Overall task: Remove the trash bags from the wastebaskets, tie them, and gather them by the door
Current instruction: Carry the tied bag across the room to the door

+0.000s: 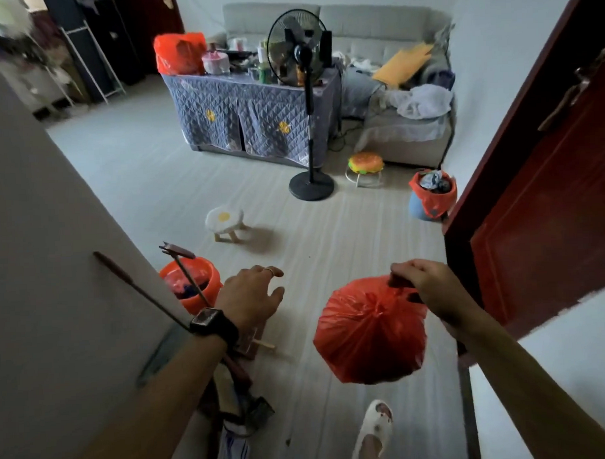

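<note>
Beside the dark red door [547, 220], we hold a tied red plastic trash bag [370, 333] in the air above the pale floor [190, 185], our right hand [423, 287] in a tight grip on its knotted top. Our left hand [252, 296] hangs empty, fingers spread wide. Near it stands an orange wastebasket [193, 284] with a red liner; a blue wastebasket [430, 200] with a red bag sits farther back by the door.

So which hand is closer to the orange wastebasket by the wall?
Left. The left hand hovers open just right of the orange wastebasket; the right hand is farther right, holding the tied red trash bag.
</note>
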### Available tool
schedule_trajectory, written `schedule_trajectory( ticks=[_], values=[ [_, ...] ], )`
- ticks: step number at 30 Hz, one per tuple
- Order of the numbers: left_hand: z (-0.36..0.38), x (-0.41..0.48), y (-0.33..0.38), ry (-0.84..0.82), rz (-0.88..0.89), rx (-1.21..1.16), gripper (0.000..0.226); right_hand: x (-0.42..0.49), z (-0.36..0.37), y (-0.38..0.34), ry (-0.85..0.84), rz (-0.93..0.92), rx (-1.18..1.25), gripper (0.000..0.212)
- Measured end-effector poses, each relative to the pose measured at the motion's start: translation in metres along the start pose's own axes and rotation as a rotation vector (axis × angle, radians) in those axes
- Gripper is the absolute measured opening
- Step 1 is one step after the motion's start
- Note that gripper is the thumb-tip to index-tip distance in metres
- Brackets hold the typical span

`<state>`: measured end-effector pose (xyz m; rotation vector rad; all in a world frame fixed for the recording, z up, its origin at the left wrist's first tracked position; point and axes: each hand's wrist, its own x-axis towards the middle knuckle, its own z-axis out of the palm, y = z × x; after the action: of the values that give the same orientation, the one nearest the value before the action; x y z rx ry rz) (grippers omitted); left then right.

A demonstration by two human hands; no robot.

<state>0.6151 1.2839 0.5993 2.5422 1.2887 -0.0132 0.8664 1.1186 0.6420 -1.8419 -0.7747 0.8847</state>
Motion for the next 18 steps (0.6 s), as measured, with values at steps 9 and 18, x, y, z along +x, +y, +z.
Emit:
schedule_trajectory(
  ticks=[9,18],
  values=[
    [-0.025,0.233,-0.029,0.042,-0.251,-0.048,0.043,0.306,0.026,-0.062,-0.274,-0.005,-0.07,0.033],
    [-0.073,0.414,-0.118,0.067,-0.463,-0.071,0.044,0.554,0.09,-0.147,-0.391,-0.061,-0.137,0.028]
  ],
)
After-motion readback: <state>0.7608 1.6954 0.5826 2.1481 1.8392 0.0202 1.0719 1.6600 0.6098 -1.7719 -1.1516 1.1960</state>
